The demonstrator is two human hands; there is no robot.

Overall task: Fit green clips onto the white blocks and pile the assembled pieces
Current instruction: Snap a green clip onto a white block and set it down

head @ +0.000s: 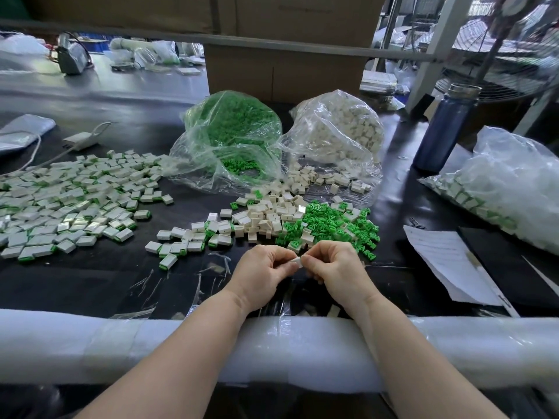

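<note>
**Ana:** Just below the middle of the frame, both hands are meeting over one white block (295, 262). The left hand (262, 269) is pinching it from one side, and the right hand (332, 267) is closing its fingertips on the other.

**Ben:** Is a clip going in? I'm not seeing any green between the fingers.

**Ana:** Neither am I; if one is there, the right hand is hiding it. So I'm guessing this is the pressing-home step, and that is where trouble is waiting: a clip going in skewed would be seating only halfway, and a half-seated piece could be ending up in the finished lot unnoticed.

**Ben:** And if the grip is slipping?

**Ana:** The block is sitting just above the loose green clips (335, 222) and the bare white blocks (266, 217) directly above the hands. Dropped there, it would be getting lost among unfinished parts.

**Ben:** The finished pieces (60, 201) are spreading across the left of the frame, well apart.

**Ana:** Yes, but a smaller group of finished ones (181, 241) is lying just beside the bare blocks, so mixing is looking likely. Higher up, the bag of clips (233, 131) and the bag of blocks (335, 131) are spilling open towards the heaps too.
</note>
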